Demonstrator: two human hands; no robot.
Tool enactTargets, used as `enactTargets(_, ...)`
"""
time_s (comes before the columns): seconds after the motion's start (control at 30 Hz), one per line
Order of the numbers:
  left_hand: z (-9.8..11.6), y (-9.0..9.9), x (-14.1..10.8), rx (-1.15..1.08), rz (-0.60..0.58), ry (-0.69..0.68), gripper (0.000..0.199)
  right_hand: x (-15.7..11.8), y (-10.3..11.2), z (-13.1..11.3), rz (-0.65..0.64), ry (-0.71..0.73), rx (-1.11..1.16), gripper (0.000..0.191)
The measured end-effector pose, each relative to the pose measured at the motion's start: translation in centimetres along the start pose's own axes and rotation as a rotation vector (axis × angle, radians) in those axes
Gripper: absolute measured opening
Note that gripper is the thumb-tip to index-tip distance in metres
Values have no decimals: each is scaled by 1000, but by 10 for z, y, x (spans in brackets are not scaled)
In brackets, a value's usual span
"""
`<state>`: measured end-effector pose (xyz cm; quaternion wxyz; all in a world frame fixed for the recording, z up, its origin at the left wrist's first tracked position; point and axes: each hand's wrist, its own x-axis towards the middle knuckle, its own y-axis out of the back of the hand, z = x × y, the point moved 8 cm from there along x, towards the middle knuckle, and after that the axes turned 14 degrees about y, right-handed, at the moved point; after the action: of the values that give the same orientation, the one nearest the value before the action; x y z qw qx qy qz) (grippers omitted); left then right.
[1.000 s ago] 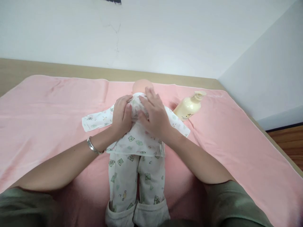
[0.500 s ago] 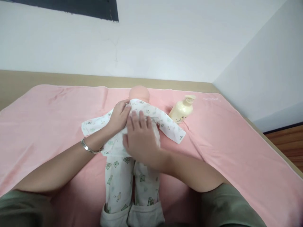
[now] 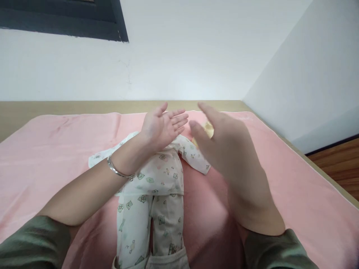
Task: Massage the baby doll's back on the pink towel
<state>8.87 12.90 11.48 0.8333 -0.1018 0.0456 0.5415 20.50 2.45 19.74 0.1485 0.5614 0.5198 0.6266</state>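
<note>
A doll in a white patterned top and matching trousers lies on a pink cloth, its head hidden behind my left hand. Raised above the doll's upper body, my left hand is palm up with fingers stretched out and nothing on it. My right hand, blurred, is in the air to the right of it, thumb and index finger apart, the other fingers hidden. Behind my right hand a cream pump bottle shows only in part.
The pink cloth covers most of a surface with a wooden edge. A white wall rises behind, with a dark frame at upper left. Brown wood shows at the right.
Both hands have lifted off the doll's back. My left hand has turned palm up, and my right hand has moved right, in front of the bottle. The view has tilted up slightly.
</note>
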Motion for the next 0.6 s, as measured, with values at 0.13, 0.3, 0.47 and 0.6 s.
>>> enactTargets(0.13,1,-32,3,-32,-146,42,81,24,-13,53,100,-1,-98,58)
enactTargets(0.3,6,-45,8,-26,-103,-7,77,50,-42,86,76,47,-164,67)
enactTargets(0.47,6,-49,15,-126,-64,26,70,53,-69,93,-168,16,-98,68)
enactTargets(0.6,-2,-52,16,-230,-97,118,66,48,-81,94,-366,-83,-40,67)
